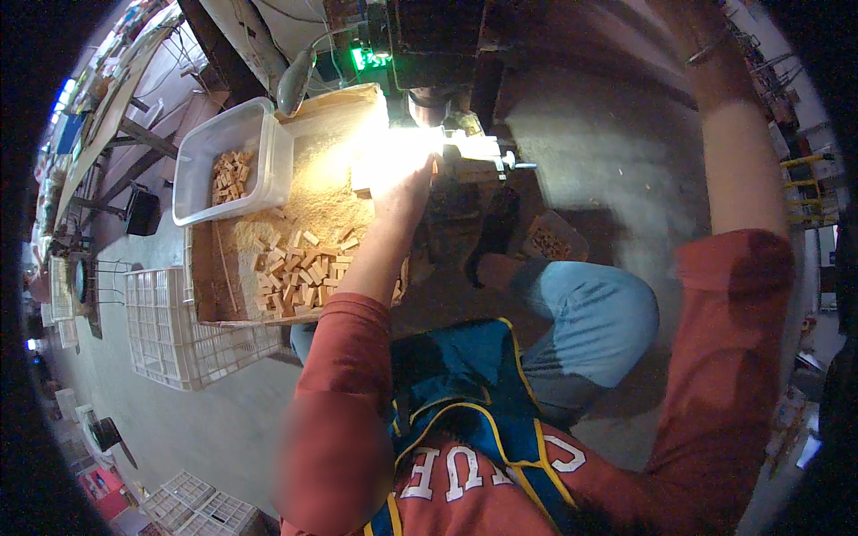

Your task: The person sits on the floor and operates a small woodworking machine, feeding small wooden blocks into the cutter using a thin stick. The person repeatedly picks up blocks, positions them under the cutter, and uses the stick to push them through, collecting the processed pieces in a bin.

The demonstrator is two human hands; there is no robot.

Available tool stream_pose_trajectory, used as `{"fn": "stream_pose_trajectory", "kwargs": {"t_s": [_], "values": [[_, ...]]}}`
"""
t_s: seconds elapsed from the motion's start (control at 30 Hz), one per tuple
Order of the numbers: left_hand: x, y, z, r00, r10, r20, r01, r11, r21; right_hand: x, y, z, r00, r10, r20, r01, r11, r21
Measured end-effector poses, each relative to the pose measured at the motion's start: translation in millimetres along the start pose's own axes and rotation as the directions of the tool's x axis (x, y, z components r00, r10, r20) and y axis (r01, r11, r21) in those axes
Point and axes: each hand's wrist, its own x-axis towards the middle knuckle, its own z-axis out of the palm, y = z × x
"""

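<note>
My left hand (409,175) reaches into the glare of a lamp, beside a metal clamping fixture (479,147) under a machine's spindle head (429,107); the bright light hides its fingertips and whatever they touch. My right arm stretches up along the right side to the dark top of the view, where the right hand (677,20) is too dim to make out. Left of the fixture a cardboard box (214,285) holds sawdust and many small wooden blocks (308,275). A clear plastic tub (268,167) with more small wooden pieces (232,175) rests on the box's left part.
A gooseneck lamp (296,82) hangs over the box. White plastic crates (161,328) stand below it on the left. Another container of small pieces (551,240) lies on the floor beyond my knee (596,315). A long table (110,114) and more crates (194,502) are farther left.
</note>
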Motion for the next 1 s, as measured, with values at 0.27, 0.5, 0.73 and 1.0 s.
{"fn": "stream_pose_trajectory", "kwargs": {"t_s": [0.27,0.5,0.73,1.0], "values": [[2.9,-1.2,-3.6,0.999,-0.012,-0.040,0.009,0.997,-0.079,-27.5,-6.0,-34.3,0.994,0.041,0.098,-0.031,0.994,-0.106],[3.0,0.6,-9.0,1.000,0.020,0.010,-0.020,0.999,0.034,-61.4,22.5,-45.1,0.997,0.016,-0.076,-0.029,0.984,-0.178],[-4.0,-2.5,1.4,0.998,0.025,0.053,-0.026,1.000,0.004,-157.0,77.9,-14.8,0.921,0.057,-0.386,-0.120,0.983,-0.139],[-2.8,-4.8,5.8,0.996,0.041,0.078,-0.047,0.997,0.069,-183.9,182.3,9.9,0.830,0.307,-0.466,-0.111,0.909,0.401]]}}
